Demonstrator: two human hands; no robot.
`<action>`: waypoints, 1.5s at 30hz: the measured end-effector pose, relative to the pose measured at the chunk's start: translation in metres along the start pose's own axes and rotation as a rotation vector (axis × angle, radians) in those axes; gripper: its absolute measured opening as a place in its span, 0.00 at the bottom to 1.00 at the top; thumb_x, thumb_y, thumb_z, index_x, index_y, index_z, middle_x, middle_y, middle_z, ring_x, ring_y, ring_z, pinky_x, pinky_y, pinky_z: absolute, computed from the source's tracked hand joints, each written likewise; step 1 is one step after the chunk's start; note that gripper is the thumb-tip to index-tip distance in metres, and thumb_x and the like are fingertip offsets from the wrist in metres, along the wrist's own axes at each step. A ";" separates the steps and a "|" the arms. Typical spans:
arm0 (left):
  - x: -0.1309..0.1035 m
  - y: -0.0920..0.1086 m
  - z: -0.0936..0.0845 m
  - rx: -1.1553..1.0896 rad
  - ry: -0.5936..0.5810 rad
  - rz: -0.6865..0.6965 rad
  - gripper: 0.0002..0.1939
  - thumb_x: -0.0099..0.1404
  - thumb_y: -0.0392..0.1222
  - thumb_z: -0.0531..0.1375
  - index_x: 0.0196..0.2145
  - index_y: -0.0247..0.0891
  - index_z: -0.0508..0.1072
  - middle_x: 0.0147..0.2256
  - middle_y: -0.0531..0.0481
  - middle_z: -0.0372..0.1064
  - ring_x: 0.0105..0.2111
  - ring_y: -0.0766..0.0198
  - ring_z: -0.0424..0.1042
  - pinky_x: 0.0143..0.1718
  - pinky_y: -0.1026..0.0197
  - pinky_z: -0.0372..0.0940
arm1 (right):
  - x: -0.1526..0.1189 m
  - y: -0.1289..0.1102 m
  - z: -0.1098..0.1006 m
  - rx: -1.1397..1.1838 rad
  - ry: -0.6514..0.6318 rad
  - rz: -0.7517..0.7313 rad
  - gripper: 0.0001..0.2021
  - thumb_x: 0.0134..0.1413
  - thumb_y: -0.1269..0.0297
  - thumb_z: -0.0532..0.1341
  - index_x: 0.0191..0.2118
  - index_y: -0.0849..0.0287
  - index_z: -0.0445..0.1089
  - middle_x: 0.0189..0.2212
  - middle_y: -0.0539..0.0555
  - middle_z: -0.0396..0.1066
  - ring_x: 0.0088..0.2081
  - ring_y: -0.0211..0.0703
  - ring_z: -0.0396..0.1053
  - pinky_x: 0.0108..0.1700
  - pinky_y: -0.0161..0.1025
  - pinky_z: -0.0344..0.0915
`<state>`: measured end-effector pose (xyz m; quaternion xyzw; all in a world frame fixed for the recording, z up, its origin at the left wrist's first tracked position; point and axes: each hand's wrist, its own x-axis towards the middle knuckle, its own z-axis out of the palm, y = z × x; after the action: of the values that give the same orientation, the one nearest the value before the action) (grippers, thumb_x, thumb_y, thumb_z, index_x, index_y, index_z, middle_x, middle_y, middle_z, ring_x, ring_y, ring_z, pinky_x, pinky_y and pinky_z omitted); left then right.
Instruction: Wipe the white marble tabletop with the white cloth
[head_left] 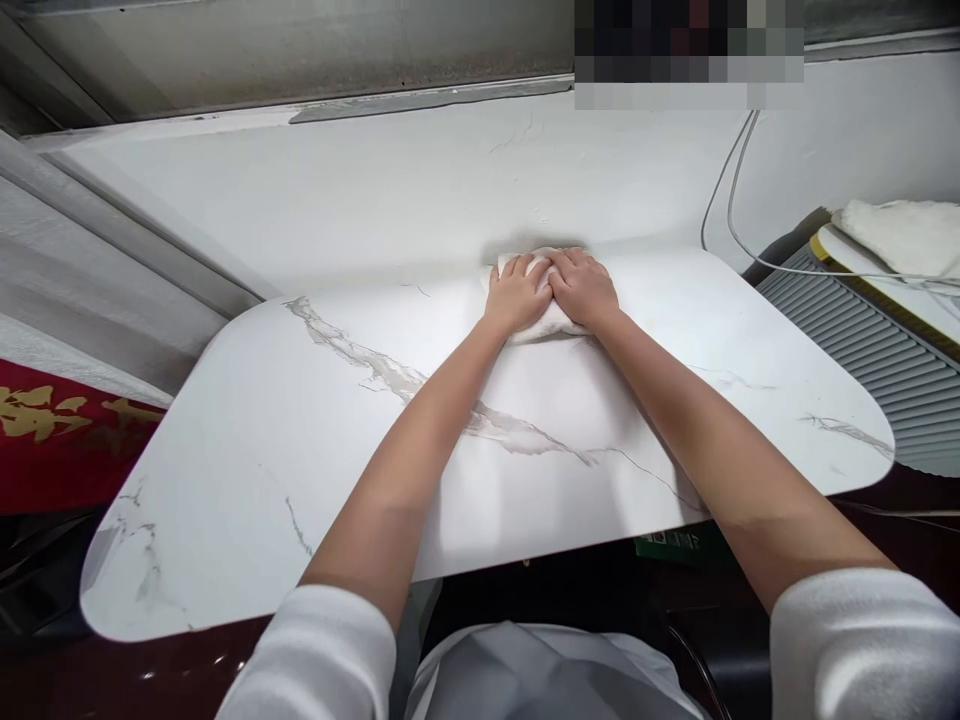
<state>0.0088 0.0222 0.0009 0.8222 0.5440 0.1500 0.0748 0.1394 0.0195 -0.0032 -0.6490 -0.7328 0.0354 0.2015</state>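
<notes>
A folded white cloth (553,322) lies on the white marble-patterned tabletop (255,430), near the far edge by the wall. Both arms reach straight out to it. My left hand (517,295) bears down on the left part of the cloth, fingers bent over it. Beside it, touching or nearly so, my right hand (586,287) grips the right part, its fingertips toward the wall. Some of the cloth shows between the hands and below them; the rest is hidden under the palms.
A white wall (420,200) rises behind the table. Grey-white cables (729,200) hang at the right, near a ridged grey panel (870,370) and another white cloth (900,235). At the left are a pale curtain (90,260) and a red cloth with gold marks (67,440).
</notes>
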 end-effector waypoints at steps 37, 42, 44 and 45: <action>-0.172 -0.014 -0.053 0.126 -0.178 -0.106 0.29 0.73 0.42 0.41 0.70 0.43 0.51 0.72 0.48 0.43 0.71 0.49 0.40 0.69 0.33 0.28 | -0.130 -0.112 -0.004 0.002 -0.133 -0.137 0.27 0.66 0.62 0.42 0.66 0.59 0.60 0.68 0.62 0.55 0.68 0.63 0.50 0.66 0.69 0.42; -0.125 -0.047 -0.051 0.108 -0.119 -0.165 0.29 0.73 0.40 0.41 0.69 0.39 0.53 0.71 0.47 0.44 0.71 0.52 0.41 0.71 0.43 0.36 | -0.071 -0.118 0.016 0.063 -0.091 -0.129 0.25 0.65 0.64 0.43 0.63 0.58 0.62 0.66 0.61 0.58 0.68 0.60 0.51 0.67 0.64 0.44; -0.109 -0.059 -0.048 0.104 -0.083 -0.170 0.28 0.73 0.40 0.42 0.69 0.41 0.55 0.71 0.48 0.46 0.71 0.53 0.43 0.71 0.43 0.36 | -0.052 -0.118 0.022 0.071 -0.079 -0.133 0.25 0.64 0.65 0.44 0.62 0.58 0.63 0.65 0.61 0.59 0.67 0.58 0.52 0.67 0.62 0.44; -0.101 -0.064 -0.047 0.102 -0.073 -0.170 0.27 0.73 0.40 0.42 0.68 0.42 0.56 0.71 0.49 0.47 0.71 0.54 0.43 0.71 0.44 0.37 | -0.044 -0.119 0.025 0.073 -0.073 -0.134 0.24 0.64 0.66 0.44 0.62 0.58 0.63 0.65 0.61 0.60 0.67 0.57 0.53 0.67 0.62 0.44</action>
<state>-0.0997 -0.0471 0.0105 0.7805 0.6158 0.0854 0.0651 0.0231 -0.0358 0.0002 -0.5891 -0.7796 0.0718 0.2001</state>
